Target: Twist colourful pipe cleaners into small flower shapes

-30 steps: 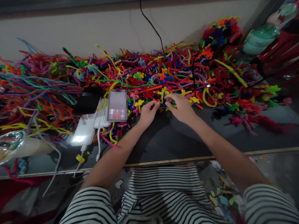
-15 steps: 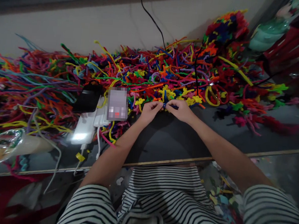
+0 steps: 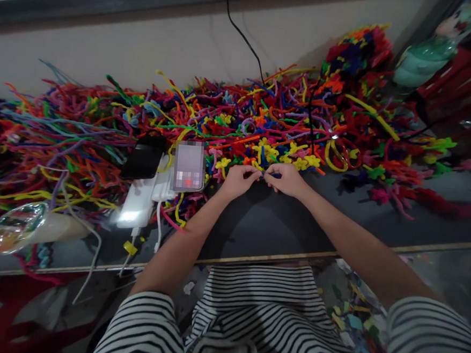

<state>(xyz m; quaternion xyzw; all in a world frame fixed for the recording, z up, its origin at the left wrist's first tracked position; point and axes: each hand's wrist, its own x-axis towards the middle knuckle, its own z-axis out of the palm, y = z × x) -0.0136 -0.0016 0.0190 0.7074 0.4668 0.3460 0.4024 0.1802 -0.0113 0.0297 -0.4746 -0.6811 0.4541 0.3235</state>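
My left hand (image 3: 238, 182) and my right hand (image 3: 288, 181) meet fingertip to fingertip just above the dark tabletop, at the front of the pipe cleaner heap. Both are closed in a pinch on a short blue pipe cleaner (image 3: 275, 175), mostly covered by the fingers. Right behind them lie yellow pipe cleaner flowers (image 3: 301, 163) and loose stems in many colours. Scissors (image 3: 337, 155) with yellow and red handles rest to the right of my right hand.
A long heap of pipe cleaners (image 3: 81, 123) runs along the wall. On the left are a black phone (image 3: 142, 156), a blurred-out screen device (image 3: 190, 165), a white power bank (image 3: 136, 204) with cables, and a plastic-topped cup (image 3: 60, 227). A green figurine (image 3: 424, 63) stands back right.
My hands have shifted slightly, and the right fingers have turned, with the blue pipe cleaner now showing inside the right hand. The whole view has moved a little.
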